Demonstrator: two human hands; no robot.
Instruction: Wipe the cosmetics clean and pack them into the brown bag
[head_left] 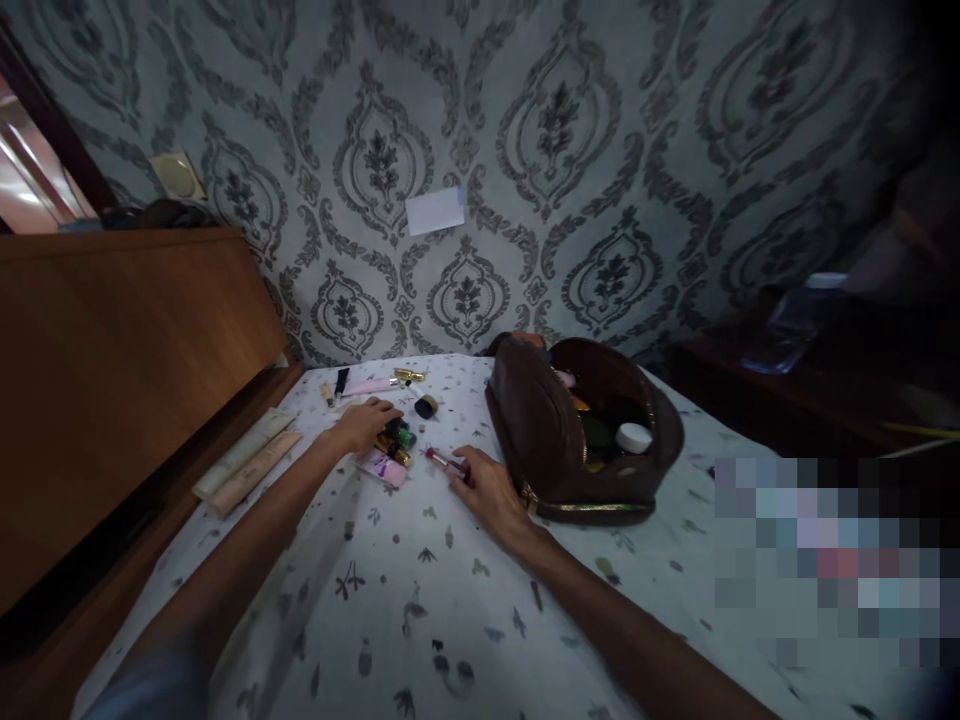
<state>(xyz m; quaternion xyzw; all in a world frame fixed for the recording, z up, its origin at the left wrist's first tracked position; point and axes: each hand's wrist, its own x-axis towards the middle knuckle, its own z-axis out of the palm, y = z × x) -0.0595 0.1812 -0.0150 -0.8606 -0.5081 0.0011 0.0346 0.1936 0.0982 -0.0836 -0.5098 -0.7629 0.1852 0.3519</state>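
My right hand [491,492] is closed on a slim tube with a reddish tip, like a lip gloss [445,463], held low over the patterned sheet. My left hand [366,424] lies with fingers stretched over a cluster of small cosmetics, touching or just above them. By its fingertips are a green-capped bottle [406,438], a gold-capped bottle [400,457] and a pink-and-white tube [386,468]. Just beyond sits a round dark jar with a gold rim [426,406]. Right of my right hand stands a brown cosmetic bag [536,420], unzipped, with a white-lidded jar [634,437] inside.
A pink tube [369,386] and a gold tube [409,375] lie farther back. Two long flat packets [251,465] rest at the left, beside a wooden board [135,390]. A patterned wall [465,120] rises behind. At right, a clear bottle [795,325] lies on a dark surface.
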